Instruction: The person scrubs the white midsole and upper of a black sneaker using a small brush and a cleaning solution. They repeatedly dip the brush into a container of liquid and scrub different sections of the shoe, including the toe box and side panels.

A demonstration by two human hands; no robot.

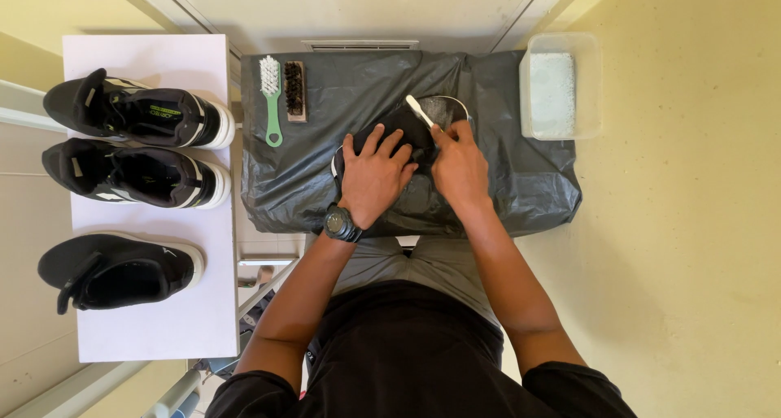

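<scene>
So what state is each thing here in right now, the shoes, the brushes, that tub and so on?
Black shoe: on the plastic sheet, under both hands.
Left hand: pressed flat on the shoe.
Right hand: gripping a white-handled brush.
Green brush: lying unused.
Brown brush: lying unused, bristles up.
Clear tub: open, white contents.
Three black shoes: on the white shelf, untouched.

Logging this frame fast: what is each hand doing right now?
Left hand: open, fingers spread, pressing on the black shoe.
Right hand: closed on a small white-handled brush.
</scene>
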